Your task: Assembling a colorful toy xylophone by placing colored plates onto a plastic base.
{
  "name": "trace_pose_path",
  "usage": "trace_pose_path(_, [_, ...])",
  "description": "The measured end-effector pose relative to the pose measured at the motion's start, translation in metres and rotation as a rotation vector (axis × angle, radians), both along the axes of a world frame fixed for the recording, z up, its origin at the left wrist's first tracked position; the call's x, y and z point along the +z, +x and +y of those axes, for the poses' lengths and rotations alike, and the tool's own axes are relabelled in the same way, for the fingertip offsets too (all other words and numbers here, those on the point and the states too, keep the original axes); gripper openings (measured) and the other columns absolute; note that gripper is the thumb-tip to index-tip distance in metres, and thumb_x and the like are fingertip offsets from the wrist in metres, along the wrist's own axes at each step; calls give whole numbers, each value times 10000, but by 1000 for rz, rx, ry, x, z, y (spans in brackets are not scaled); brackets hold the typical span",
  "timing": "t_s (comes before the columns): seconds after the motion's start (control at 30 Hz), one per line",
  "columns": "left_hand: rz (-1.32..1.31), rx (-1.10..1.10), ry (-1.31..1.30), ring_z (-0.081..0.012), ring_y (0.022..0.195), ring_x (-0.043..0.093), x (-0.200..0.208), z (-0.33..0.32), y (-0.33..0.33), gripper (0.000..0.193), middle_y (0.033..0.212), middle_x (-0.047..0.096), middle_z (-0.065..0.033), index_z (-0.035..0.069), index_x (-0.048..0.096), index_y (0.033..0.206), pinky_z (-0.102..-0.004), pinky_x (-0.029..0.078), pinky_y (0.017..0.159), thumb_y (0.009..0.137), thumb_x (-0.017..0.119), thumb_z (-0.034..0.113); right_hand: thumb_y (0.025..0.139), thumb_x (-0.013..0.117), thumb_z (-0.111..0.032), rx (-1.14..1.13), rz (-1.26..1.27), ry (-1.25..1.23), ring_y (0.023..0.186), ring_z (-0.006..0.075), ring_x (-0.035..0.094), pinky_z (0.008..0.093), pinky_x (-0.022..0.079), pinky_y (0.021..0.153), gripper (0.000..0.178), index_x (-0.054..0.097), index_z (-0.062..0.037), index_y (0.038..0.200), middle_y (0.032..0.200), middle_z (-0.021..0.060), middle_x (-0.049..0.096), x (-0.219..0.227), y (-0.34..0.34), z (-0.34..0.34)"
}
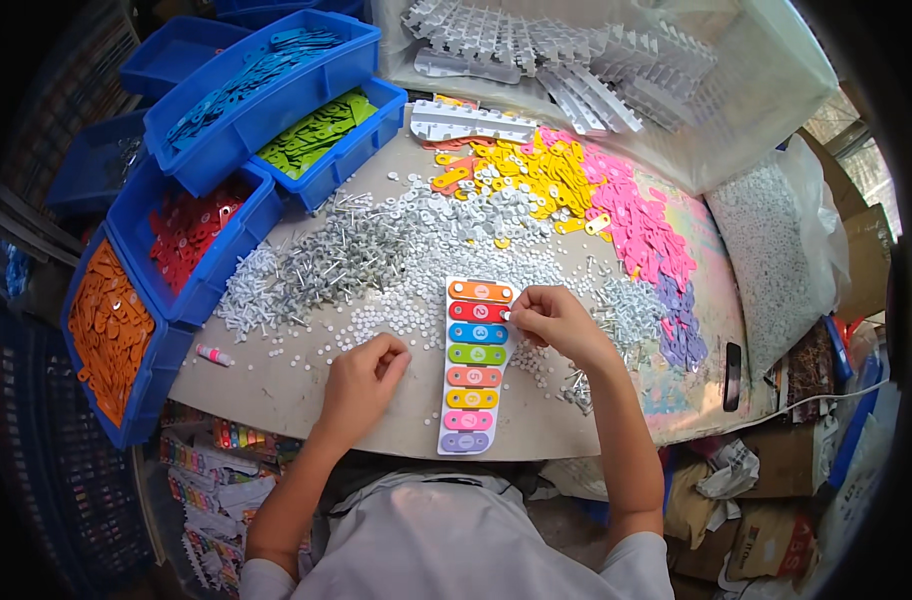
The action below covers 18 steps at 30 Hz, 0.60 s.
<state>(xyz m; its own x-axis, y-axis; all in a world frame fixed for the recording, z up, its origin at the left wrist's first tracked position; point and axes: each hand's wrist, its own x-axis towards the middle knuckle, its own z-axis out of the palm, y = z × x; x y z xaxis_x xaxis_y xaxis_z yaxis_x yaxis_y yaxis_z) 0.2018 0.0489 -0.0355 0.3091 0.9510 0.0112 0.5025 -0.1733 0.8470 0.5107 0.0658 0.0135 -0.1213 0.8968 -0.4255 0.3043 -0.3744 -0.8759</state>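
Note:
A toy xylophone with a white base and several coloured bars lies upright in front of me, just right of centre. At the right end of its red bar, second from the top, my right hand pinches a small white cap. White caps sit on both ends of the orange bar above it. My left hand rests on the table left of the xylophone, fingers curled and thumb near the forefinger; whatever it may hold is hidden.
Loose screws and white caps cover the middle. Yellow bars, pink bars and purple bars lie beyond and right. Blue bins of bars stand left, white bases at the back, a black phone at right.

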Motion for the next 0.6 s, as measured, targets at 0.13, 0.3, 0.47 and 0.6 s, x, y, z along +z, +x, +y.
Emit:
trace_pose_path(0.13, [-489, -42, -504, -68, 686, 626, 21, 26, 12, 144, 836, 712, -31, 14, 687, 1053, -217, 480, 560, 1009, 675, 151, 971, 662, -172, 31, -52, -27, 574, 60, 490, 237, 358, 519, 164, 636, -33, 888, 684, -15, 576, 5, 2, 7])
trace_pose_path(0.3, [-790, -92, -709, -54, 676, 616, 15, 55, 29, 147, 838, 714, -43, 18, 689, 1061, -181, 457, 521, 1005, 680, 154, 969, 672, -168, 31, 34, -58, 579, 60, 496, 235, 359, 518, 162, 641, -24, 902, 685, -21, 568, 5, 5, 10])
trace_pose_path(0.47, [-799, -151, -736, -42, 642, 601, 6, 70, 48, 152, 826, 715, -25, 24, 692, 1050, -175, 451, 501, 1001, 692, 168, 976, 680, -169, 49, 2, -75, 574, 59, 506, 232, 367, 516, 165, 645, -19, 915, 690, -23, 576, 0, 6, 12])
trace_pose_path(0.6, [-713, -191, -720, -24, 619, 585, 2, 75, 57, 138, 803, 715, -16, 26, 692, 1034, -167, 438, 483, 996, 697, 159, 982, 674, -150, 82, -51, -51, 571, 59, 518, 232, 385, 521, 145, 660, -12, 941, 697, -22, 588, 3, 7, 12])
